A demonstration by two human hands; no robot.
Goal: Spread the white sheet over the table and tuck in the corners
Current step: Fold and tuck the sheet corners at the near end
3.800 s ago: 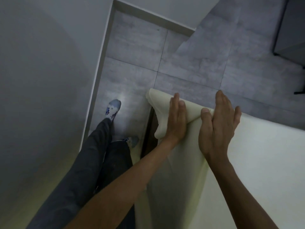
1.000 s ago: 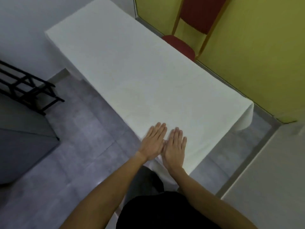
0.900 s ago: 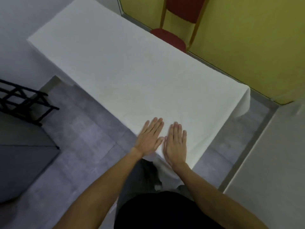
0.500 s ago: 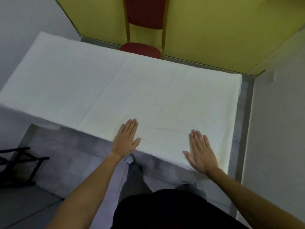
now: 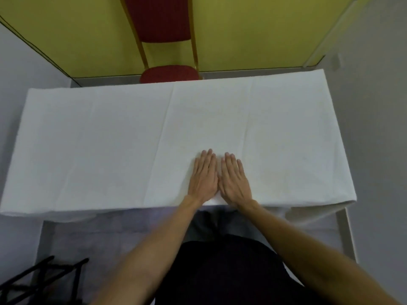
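The sheet [image 5: 110,139] covers the table from end to end and hangs over its near edge and right end. The left hand [image 5: 203,177] and right hand [image 5: 234,179] lie flat on the sheet, side by side, just inside the near edge and right of its middle. A chair [image 5: 169,73] stands behind the far edge, its seat partly hidden by it. On the floor [image 5: 110,234], before the table at the left, is a folding rack [image 5: 39,280].
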